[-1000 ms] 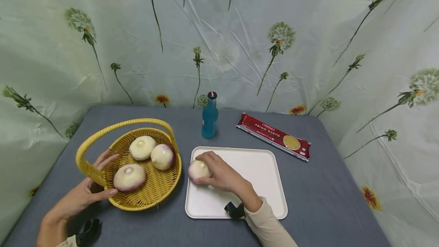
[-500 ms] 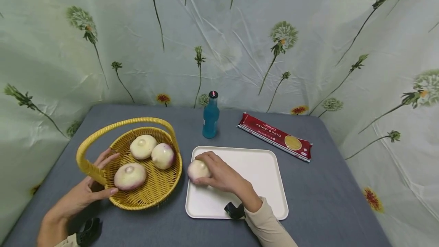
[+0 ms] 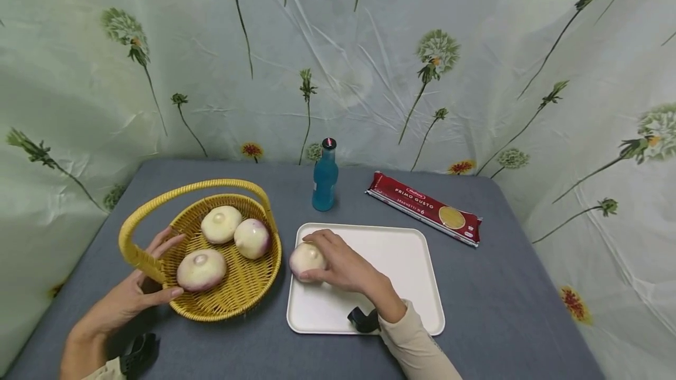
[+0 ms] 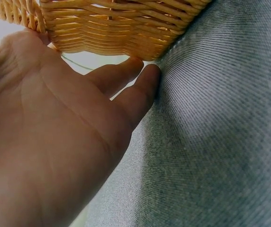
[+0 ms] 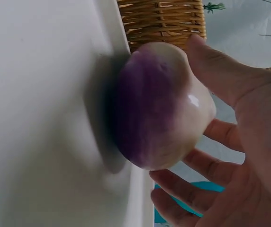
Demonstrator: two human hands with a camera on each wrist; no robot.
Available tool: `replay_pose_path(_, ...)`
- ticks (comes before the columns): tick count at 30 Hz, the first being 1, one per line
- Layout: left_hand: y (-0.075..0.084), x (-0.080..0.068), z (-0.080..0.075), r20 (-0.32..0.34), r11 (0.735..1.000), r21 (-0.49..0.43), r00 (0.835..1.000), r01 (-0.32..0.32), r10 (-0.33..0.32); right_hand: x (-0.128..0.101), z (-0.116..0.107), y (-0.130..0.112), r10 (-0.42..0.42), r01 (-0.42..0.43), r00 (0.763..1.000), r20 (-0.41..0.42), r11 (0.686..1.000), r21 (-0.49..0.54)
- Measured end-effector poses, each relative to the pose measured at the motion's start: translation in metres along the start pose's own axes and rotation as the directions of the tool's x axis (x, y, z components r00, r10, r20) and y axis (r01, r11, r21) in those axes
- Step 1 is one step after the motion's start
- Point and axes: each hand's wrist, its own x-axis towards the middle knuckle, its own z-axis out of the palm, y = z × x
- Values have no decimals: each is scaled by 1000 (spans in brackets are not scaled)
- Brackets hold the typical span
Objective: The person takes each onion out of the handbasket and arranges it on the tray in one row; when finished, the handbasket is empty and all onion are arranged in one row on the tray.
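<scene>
A yellow wicker basket [image 3: 232,301] with an arched handle stands on the left of the table, with three purple-and-white turnips inside: one at the front [image 3: 201,270], one at the back [image 3: 221,224] and one at the right [image 3: 252,238]. My left hand [image 3: 118,304] holds the basket's left side, thumb at the front rim and fingers near the handle's base. In the left wrist view its fingers touch the woven wall. My right hand [image 3: 343,265] grips another turnip [image 5: 154,104] at the left edge of the white tray [image 3: 380,245]; its purple side faces the tray.
Behind the tray stands a blue bottle [image 3: 325,177] with a black cap. A red spaghetti packet [image 3: 422,209] lies at the back right. Grey cloth [image 3: 507,309] covers the table, and a flower-printed curtain [image 3: 343,46] hangs behind it.
The view shifts very slightly. Both hands, the basket and the gripped turnip keep practically the same places.
</scene>
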Motion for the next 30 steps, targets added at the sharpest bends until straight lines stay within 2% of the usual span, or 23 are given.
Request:
replay_pose_path(5, 1, -1, -2, -2, 1000, 6, 1000, 13, -13, -1, -5, -2, 8, -8, 1000, -25, 1000, 8)
replay_pose_path(12, 4, 1, -4, 23, 1000, 13, 1000, -15, 15, -2, -6, -7, -43, 44, 997, -71, 999, 16)
replay_pose_path(17, 4, 2, -3, 11, 999, 33, 1000, -16, 15, -1, -9, -14, -94, 93, 991, -99, 996, -13)
replay_pose_path(30, 2, 2, 0, 5, 999, 30, 1000, -12, 12, 8, -21, -39, -184, 185, 980, -71, 983, 8)
